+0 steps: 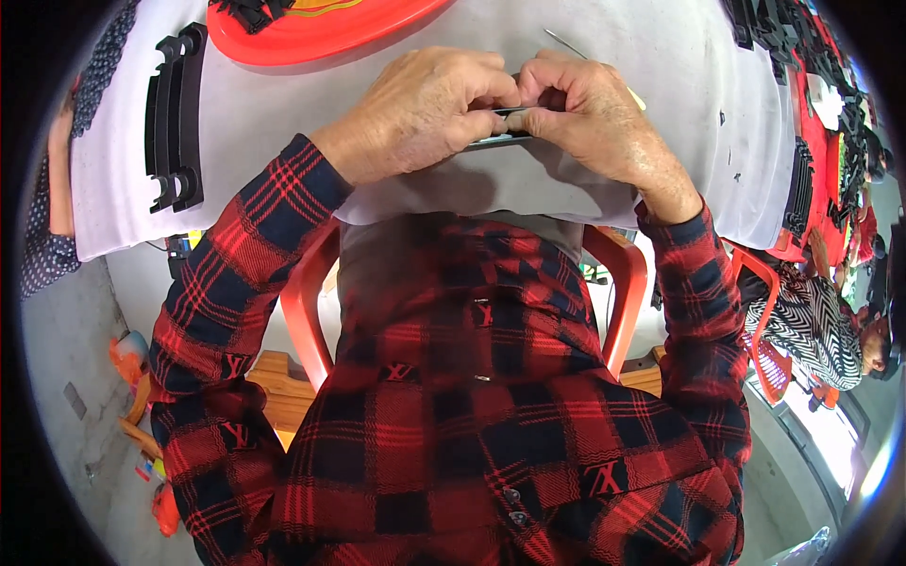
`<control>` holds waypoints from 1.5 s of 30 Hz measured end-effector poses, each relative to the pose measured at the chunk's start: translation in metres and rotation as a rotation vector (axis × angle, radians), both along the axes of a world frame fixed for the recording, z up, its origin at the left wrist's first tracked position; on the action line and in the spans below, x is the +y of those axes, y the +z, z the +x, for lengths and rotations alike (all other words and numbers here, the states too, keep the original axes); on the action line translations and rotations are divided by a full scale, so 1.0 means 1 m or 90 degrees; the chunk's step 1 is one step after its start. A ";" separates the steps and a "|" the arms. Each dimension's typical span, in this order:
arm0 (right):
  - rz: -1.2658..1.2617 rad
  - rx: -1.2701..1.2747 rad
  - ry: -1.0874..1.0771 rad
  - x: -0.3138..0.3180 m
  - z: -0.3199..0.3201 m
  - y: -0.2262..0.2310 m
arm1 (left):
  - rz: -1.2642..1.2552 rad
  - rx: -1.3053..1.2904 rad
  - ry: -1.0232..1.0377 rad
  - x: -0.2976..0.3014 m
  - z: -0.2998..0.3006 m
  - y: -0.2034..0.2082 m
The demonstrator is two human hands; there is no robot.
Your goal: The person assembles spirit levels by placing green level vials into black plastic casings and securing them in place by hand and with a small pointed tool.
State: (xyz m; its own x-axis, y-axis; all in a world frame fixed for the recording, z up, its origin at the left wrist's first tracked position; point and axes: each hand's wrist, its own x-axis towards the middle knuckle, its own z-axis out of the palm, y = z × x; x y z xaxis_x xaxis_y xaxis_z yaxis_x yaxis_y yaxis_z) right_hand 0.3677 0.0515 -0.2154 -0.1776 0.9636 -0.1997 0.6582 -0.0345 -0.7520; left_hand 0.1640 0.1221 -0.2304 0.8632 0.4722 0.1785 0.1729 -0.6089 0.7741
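Observation:
Both hands meet over the near part of the white-covered table (283,104), their fingertips pinched on a small black strip-like part (498,142). My left hand (415,113) grips its left side, thumb and fingers closed. My right hand (604,118) pinches the right side, its thumb almost touching the left thumb. Most of the part is hidden behind the fingers, so its full shape does not show. Behind my right hand lies a thin metal-shafted tool (563,41); a yellowish end (638,100) shows beside the same hand.
Several long black plastic parts (175,118) lie side by side on the left. A red tray (321,52) with black pieces stands at the far left. More black parts (800,189) line the right edge. Other people sit on both sides, including a patterned sleeve (807,321).

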 end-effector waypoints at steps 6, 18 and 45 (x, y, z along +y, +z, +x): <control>0.029 0.026 0.064 0.003 0.009 -0.001 | -0.048 0.045 0.069 -0.010 0.004 0.004; -0.012 0.048 0.081 0.003 0.015 0.003 | -0.052 -0.010 0.158 -0.023 0.009 0.001; -0.001 0.072 0.040 -0.001 0.009 0.005 | -0.070 -0.018 0.202 -0.028 0.013 0.000</control>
State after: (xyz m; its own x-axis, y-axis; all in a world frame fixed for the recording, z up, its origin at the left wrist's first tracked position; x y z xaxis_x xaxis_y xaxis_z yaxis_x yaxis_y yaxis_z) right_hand 0.3766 0.0506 -0.2102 -0.2596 0.9494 -0.1765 0.5702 0.0032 -0.8215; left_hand 0.1766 0.0941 -0.2303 0.6658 0.7341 0.1336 0.3178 -0.4410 0.8394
